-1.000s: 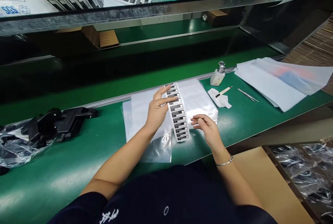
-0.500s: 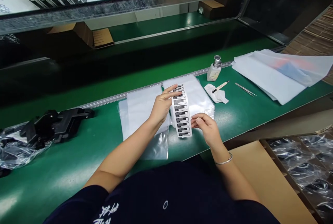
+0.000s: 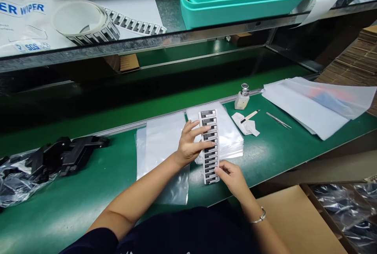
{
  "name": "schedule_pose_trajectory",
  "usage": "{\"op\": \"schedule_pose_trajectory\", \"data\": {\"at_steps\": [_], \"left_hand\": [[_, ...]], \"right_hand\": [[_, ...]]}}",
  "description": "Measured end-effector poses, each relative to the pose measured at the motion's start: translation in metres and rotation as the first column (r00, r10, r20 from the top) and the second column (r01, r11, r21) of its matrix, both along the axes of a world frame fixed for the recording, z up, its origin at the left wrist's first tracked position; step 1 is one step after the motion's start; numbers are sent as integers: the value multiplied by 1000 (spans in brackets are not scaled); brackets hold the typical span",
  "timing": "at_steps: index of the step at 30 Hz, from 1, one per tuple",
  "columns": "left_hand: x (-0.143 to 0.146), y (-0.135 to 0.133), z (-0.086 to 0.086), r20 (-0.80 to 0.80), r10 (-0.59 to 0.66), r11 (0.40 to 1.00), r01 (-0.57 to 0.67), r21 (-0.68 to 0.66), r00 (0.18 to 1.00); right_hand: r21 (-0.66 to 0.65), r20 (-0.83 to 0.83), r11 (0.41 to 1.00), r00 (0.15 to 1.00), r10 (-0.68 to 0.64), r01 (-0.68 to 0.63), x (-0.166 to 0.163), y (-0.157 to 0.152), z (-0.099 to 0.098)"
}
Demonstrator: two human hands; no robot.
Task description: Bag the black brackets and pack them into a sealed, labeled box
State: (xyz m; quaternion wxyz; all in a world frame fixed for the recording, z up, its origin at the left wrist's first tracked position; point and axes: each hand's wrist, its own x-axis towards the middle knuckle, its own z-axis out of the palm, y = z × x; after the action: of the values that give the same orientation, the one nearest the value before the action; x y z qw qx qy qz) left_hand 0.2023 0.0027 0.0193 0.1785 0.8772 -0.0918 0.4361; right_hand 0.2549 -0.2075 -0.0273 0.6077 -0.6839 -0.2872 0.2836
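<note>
head | left hand (image 3: 189, 144): gripping label strip (image 3: 211, 155) around mid-length, fingers across its face | right hand (image 3: 232, 177): pinching strip's lower right edge | strip: between hands, partly overlapping plastic-bag stack (image 3: 232, 138) on green bench (image 3: 265, 155)

Bright light on the bag stack (image 3: 232, 138), white glare across its plastic, soft sheen on the bench (image 3: 103, 179) to its left, deep shadow behind it, wide-angle stretch toward edges, label strip (image 3: 210, 158) print illegibly small
</note>
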Motion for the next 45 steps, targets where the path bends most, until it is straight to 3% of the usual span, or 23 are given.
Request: {"op": "schedule_pose_trajectory", "data": {"at_steps": [6,9,11,13,15,17,18,19,21,24,27,32,33,35,37,39,42,45], "left_hand": [[3,-2,-2,70,-32,999,32,4,997],[5,-2,2,-67,12,994,-19,-110,998],[9,-5,7,-218,-42,961,-20,-277,975],[15,-12,11,-365,-190,835,-46,-549,911],[22,-20,10,-419,-380,576,-144,-805,825],[30,-29,6,-366,-513,295,-241,-925,777],[33,-32,2,-323,-547,186,-264,-946,772],[37,-35,-2,-283,-565,102,-274,-956,775],[44,-39,-9,-220,-578,-16,-280,-960,786],[52,-44,-16,-181,-594,-96,-292,-952,784],[57,-51,-19,-169,-608,-112,-294,-949,775],[61,-62,-23,-124,-603,-120,-243,-963,788],[63,-65,-24,-118,-599,-121,-234,-965,792],[67,-71,-29,-106,-607,-118,-221,-968,788],[70,-79,-35,-93,-640,-108,-210,-972,763],[71,-88,-43,-92,-687,-86,-206,-975,720],[70,-93,-50,-161,-745,40,-198,-979,648],[68,-81,-43,-323,-718,322,-117,-939,617]], "right_hand": [[9,-25,1000,999,20,-20,1,-1,-1],[62,-90,997,994,58,-52,1,-7,2],[196,-183,978,978,104,-67,9,-15,7],[351,-238,936,967,95,-5,29,-22,14],[383,-183,916,982,-52,120,61,-28,20],[231,28,938,962,-272,258,98,-29,19],[95,193,939,920,-342,329,117,-27,16],[-59,362,925,872,-331,376,133,-26,11],[-296,579,860,794,-184,415,157,-21,-4],[-461,646,804,764,14,375,179,-16,-24],[-501,649,771,760,35,392,198,-21,-28],[-440,663,753,743,-96,489,210,-37,-7],[-419,651,771,751,-112,479,203,-39,-4],[-348,518,868,844,-138,355,180,-37,0],[-184,261,963,954,-145,197,152,-30,0],[-15,24,986,986,-167,167,130,-23,0],[51,-91,965,964,-251,256,116,-20,2],[102,-41,951,956,-290,293,121,-35,10]]}}
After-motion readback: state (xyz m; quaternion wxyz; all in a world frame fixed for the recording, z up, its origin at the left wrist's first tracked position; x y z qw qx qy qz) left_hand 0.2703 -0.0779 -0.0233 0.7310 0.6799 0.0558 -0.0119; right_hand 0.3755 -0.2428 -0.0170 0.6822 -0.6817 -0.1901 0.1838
